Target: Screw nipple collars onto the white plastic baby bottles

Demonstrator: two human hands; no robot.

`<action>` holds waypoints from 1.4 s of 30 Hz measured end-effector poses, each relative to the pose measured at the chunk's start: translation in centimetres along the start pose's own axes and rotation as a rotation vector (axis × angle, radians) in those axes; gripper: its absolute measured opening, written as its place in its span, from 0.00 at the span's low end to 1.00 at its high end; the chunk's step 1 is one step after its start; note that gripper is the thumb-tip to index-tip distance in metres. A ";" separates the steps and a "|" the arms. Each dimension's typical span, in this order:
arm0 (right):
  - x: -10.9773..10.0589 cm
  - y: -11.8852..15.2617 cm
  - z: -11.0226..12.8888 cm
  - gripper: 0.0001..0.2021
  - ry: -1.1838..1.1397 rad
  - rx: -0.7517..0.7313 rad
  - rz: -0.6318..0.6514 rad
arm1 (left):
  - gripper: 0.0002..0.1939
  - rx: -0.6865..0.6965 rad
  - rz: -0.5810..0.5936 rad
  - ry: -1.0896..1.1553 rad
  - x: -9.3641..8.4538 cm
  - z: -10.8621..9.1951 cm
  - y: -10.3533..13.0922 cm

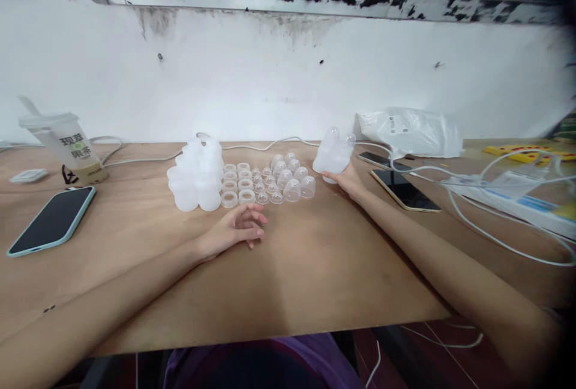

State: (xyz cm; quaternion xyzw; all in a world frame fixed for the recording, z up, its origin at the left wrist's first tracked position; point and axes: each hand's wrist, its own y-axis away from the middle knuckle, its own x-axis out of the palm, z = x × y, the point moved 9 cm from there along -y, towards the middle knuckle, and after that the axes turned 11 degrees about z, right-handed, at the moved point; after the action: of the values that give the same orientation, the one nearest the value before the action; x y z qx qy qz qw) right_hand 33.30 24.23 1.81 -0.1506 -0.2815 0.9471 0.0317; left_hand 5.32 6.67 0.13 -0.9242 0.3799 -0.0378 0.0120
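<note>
My right hand (345, 179) is closed round the lower part of a cluster of frosted bottles with clear domed tops (333, 152), right of centre. My left hand (245, 225) rests on the table with its fingers loosely curled and apart, holding nothing. Just beyond it are rows of clear rings (229, 186), small clear nipple-shaped pieces (270, 188) and larger clear domes (292, 189). A block of frosted white bottles (197, 176) stands to the left of the rings.
On the left are a drink cup (77, 147) and a phone (53, 221). Toward the right lie a second phone (405, 189), a plastic bag (411, 131), white cables and a power strip (517, 200). The table's front edge (270, 336) runs near my body.
</note>
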 end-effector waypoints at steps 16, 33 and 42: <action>0.0 0.7 1.0 0.29 0.097 0.143 -0.025 | 0.21 0.026 0.005 -0.162 -0.1 -0.1 0.1; 19.6 15.3 15.3 0.28 0.385 -0.435 1.155 | 0.26 0.060 0.181 -1.209 0.9 -1.8 1.0; 18.8 14.8 14.5 0.28 0.450 -0.412 1.156 | 0.27 0.035 0.200 -1.239 0.8 -1.5 0.9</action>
State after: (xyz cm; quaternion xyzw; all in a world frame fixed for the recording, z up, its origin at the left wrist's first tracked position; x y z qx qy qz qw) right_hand 11.37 6.91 0.26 -0.4755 -0.3172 0.6834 -0.4541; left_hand 5.09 5.46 1.64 -0.7342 0.3866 0.4998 0.2485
